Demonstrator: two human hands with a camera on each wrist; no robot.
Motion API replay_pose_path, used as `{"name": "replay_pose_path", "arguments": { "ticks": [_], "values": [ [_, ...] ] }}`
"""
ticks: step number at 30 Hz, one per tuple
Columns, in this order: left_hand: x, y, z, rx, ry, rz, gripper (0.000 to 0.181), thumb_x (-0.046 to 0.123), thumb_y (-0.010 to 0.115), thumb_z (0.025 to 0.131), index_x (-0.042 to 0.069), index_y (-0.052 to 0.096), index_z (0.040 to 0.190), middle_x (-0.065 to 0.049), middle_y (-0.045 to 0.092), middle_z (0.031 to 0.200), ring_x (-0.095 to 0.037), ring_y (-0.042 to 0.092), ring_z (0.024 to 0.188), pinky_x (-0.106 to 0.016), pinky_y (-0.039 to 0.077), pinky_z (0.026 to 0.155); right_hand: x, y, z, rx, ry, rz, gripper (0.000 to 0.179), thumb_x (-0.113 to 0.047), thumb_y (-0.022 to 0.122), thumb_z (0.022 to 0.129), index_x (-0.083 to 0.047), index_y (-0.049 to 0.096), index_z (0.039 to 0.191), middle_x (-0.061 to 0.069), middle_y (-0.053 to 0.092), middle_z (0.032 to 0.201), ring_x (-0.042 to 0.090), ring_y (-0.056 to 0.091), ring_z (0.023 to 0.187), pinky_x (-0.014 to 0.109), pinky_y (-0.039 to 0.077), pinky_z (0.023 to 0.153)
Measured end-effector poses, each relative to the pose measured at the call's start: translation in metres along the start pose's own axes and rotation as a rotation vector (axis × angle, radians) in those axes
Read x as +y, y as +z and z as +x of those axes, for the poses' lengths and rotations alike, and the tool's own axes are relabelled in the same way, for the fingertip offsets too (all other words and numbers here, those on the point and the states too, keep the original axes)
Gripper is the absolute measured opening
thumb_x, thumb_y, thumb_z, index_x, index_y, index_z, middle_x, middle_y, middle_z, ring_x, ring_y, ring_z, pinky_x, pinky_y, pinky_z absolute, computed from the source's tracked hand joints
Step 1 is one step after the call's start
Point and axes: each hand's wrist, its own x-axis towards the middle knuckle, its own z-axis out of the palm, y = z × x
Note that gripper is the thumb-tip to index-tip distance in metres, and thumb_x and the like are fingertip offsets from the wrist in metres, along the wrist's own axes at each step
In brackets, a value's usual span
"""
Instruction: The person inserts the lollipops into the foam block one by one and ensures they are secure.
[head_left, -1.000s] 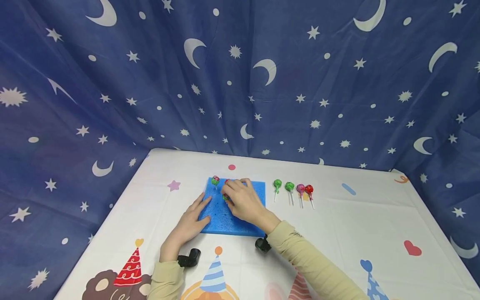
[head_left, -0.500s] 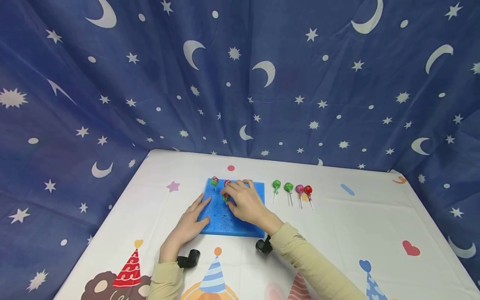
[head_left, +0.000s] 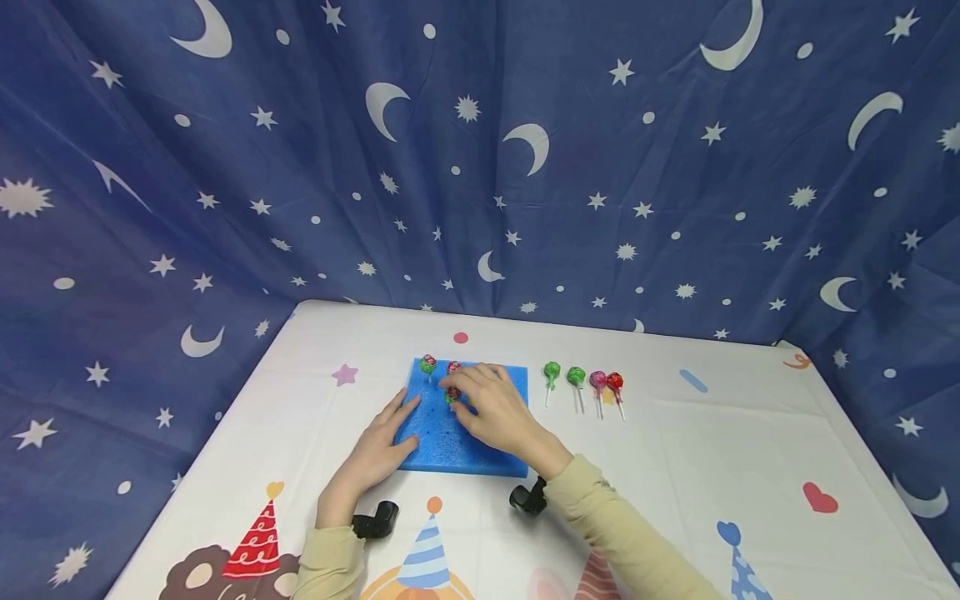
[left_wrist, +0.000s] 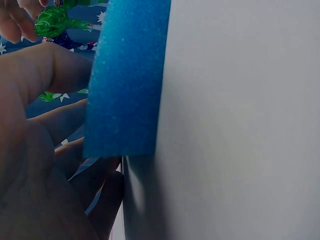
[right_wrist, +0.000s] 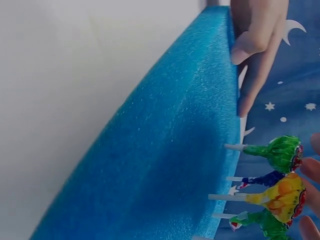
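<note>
A blue foam block (head_left: 465, 454) lies on the table, with several wrapped lollipops upright in its far left part. My left hand (head_left: 381, 446) rests along the block's left edge, fingers spread, the fingertips over its top. My right hand (head_left: 495, 412) arches over the block, thumb and index finger apart around the head of a green lollipop (head_left: 452, 395). Behind that one are a green-and-red lollipop (head_left: 427, 364) and a red lollipop (head_left: 453, 367), the latter partly hidden by the hand. In the right wrist view, a yellow lollipop (right_wrist: 285, 197) also stands in the foam, close to the fingertips.
To the right of the block, a row of loose lollipops lies on the white patterned tablecloth (head_left: 712, 450): two green lollipops (head_left: 576, 377), a pink lollipop (head_left: 597, 380) and a red lollipop (head_left: 615, 382). A dark blue star-and-moon curtain (head_left: 450, 208) hangs behind the table.
The right hand's fingers have eased apart and shifted slightly right, so more of the green lollipop beneath them shows. My left hand has stayed on the block.
</note>
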Motion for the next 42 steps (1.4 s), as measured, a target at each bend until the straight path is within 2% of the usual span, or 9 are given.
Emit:
{"name": "replay_pose_path", "arguments": {
  "ticks": [8, 18, 25, 31, 42],
  "values": [
    [0.000, 0.000, -0.001, 0.009, 0.007, 0.002, 0.062, 0.018, 0.054, 0.092, 0.013, 0.033, 0.150, -0.013, 0.015, 0.162, -0.045, 0.015, 0.147, -0.071, 0.017, 0.111, 0.005, -0.001, -0.008, 0.088, 0.011, 0.134, 0.026, -0.011, 0.068, 0.087, -0.016, 0.067, 0.113, -0.003, 0.069, 0.113, 0.018, 0.060, 0.111, 0.045, 0.042, 0.102],
    [0.001, 0.001, 0.001, -0.009, 0.004, -0.010, 0.063, 0.018, 0.053, 0.093, 0.014, 0.031, 0.151, -0.010, 0.013, 0.163, -0.042, 0.011, 0.148, -0.069, 0.013, 0.114, 0.014, -0.012, -0.021, 0.163, 0.083, 0.209, 0.024, -0.011, 0.066, 0.088, -0.015, 0.067, 0.112, -0.002, 0.069, 0.113, 0.019, 0.060, 0.111, 0.046, 0.042, 0.101],
    [0.001, 0.001, 0.000, -0.008, -0.015, -0.015, 0.062, 0.018, 0.053, 0.093, 0.014, 0.031, 0.151, -0.010, 0.012, 0.163, -0.042, 0.011, 0.148, -0.070, 0.013, 0.113, 0.022, -0.024, -0.032, 0.200, 0.125, 0.243, 0.026, -0.012, 0.066, 0.088, -0.013, 0.067, 0.114, -0.001, 0.068, 0.116, 0.020, 0.059, 0.113, 0.048, 0.042, 0.099],
    [0.000, 0.001, 0.000, -0.007, -0.017, -0.010, 0.062, 0.018, 0.053, 0.094, 0.014, 0.031, 0.152, -0.010, 0.012, 0.163, -0.042, 0.011, 0.148, -0.070, 0.014, 0.113, 0.032, -0.034, -0.042, 0.224, 0.188, 0.259, 0.028, -0.014, 0.067, 0.089, -0.014, 0.066, 0.117, 0.001, 0.068, 0.118, 0.022, 0.057, 0.116, 0.052, 0.039, 0.104],
    [0.000, 0.001, 0.000, -0.011, -0.011, 0.001, 0.062, 0.019, 0.053, 0.094, 0.014, 0.030, 0.152, -0.010, 0.012, 0.163, -0.043, 0.011, 0.148, -0.071, 0.014, 0.113, 0.057, -0.050, -0.056, 0.334, 0.283, 0.271, 0.028, -0.010, 0.067, 0.086, -0.014, 0.067, 0.114, 0.004, 0.068, 0.114, 0.023, 0.058, 0.112, 0.050, 0.042, 0.100]
  ]
}}
